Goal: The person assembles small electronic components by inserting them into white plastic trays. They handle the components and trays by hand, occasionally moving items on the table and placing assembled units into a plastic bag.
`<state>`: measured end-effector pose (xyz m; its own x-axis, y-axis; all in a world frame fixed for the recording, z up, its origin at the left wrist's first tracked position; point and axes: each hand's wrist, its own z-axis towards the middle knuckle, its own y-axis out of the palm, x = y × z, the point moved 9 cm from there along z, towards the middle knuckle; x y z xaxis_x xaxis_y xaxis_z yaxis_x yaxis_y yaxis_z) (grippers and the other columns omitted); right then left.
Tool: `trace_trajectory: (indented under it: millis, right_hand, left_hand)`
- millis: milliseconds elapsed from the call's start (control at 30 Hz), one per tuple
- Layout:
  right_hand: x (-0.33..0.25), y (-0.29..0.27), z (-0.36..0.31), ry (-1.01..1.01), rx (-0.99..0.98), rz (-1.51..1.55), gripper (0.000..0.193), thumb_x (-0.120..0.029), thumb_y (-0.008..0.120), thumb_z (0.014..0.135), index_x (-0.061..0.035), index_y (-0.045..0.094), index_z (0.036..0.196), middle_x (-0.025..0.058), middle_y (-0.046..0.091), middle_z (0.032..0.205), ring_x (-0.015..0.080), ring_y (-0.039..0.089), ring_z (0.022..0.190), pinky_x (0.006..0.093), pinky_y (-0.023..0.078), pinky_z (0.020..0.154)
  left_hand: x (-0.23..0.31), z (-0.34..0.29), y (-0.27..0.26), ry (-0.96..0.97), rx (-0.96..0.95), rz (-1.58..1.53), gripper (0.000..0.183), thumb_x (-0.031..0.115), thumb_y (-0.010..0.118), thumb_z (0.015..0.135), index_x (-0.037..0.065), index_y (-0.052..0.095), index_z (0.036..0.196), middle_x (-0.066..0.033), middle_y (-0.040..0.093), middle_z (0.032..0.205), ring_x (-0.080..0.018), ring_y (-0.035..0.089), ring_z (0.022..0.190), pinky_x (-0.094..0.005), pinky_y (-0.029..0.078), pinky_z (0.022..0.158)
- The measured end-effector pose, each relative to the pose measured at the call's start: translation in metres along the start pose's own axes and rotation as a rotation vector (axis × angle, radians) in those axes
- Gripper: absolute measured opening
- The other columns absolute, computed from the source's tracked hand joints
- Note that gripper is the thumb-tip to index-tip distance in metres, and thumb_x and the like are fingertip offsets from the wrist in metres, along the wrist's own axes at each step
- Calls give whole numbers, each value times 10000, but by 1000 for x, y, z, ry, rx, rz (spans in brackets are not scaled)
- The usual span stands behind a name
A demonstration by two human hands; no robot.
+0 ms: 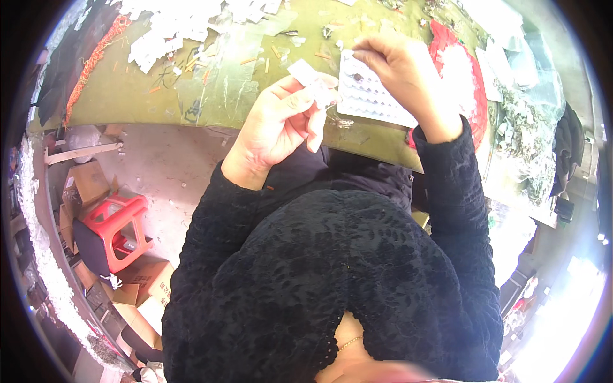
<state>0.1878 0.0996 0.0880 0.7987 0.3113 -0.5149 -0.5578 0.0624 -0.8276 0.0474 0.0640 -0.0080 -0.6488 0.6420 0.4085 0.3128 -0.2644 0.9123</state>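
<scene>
My left hand (284, 118) pinches a small white card (302, 72) between thumb and fingers, with a crumpled bit of clear plastic (324, 96) at its lower end. To the right, a white sheet (377, 110) with rows of small raised bumps lies near the table's front edge. Above its upper right part is my right hand (408, 73), fingers bent and tips drawn together; whatever they hold, if anything, is too small to make out. A small dark round piece (357, 77) sits on the sheet. Thin shiny strands (343, 121) lie beside the sheet's lower left corner.
The green-covered table (236, 96) carries scattered white cards (169, 32) and orange slivers. An orange strand bundle (96, 60) lies far left. A red bag (477, 96) with white contents and clear packets (520, 140) are at right. A red stool (121, 230) and cardboard boxes (143, 287) stand lower left.
</scene>
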Motion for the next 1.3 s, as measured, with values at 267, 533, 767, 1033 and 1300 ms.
trace_trajectory:
  millis: [267, 533, 767, 1033, 1300]
  right_hand:
    - [9, 26, 13, -69, -4, -123, 118, -140, 624, 862, -77, 681, 944, 172, 666, 833, 360, 657, 820, 441, 518, 730]
    - [11, 10, 0, 15, -33, 88, 180, -115, 667, 883, -23, 678, 1037, 121, 679, 866, 190, 666, 816, 301, 508, 739]
    - [16, 18, -24, 83, -90, 54, 180, -141, 669, 854, -19, 700, 983, 161, 679, 861, 286, 658, 817, 373, 514, 739]
    - [-2, 18, -38, -95, 12, -201, 195, -182, 681, 854, -26, 653, 968, 166, 651, 868, 354, 647, 812, 434, 505, 712]
    - [-54, -19, -55, -254, 140, 109, 260, 9, 718, 793, -36, 655, 1041, 123, 646, 889, 329, 637, 785, 380, 515, 726]
  left_hand:
    - [1, 1, 3, -21, 19, 20, 388, 118, 561, 986, -102, 497, 1300, -244, 649, 1112, -165, 647, 621, -301, 559, 415]
    - [0, 3, -1, -22, 78, 70, 406, 111, 573, 977, -108, 488, 1308, -246, 649, 1097, -169, 644, 619, -308, 578, 447]
    - [0, 4, -2, -19, 64, 81, 360, 99, 592, 967, -97, 516, 1259, -235, 650, 1081, -169, 661, 651, -312, 579, 461]
    - [2, 2, -4, 13, 140, 152, 314, 113, 595, 971, -65, 548, 1226, -177, 681, 1022, -146, 650, 636, -278, 538, 472]
    - [-6, -2, 17, 14, 75, 124, 194, 106, 614, 963, -30, 620, 1101, -95, 672, 816, -161, 638, 571, -285, 550, 467]
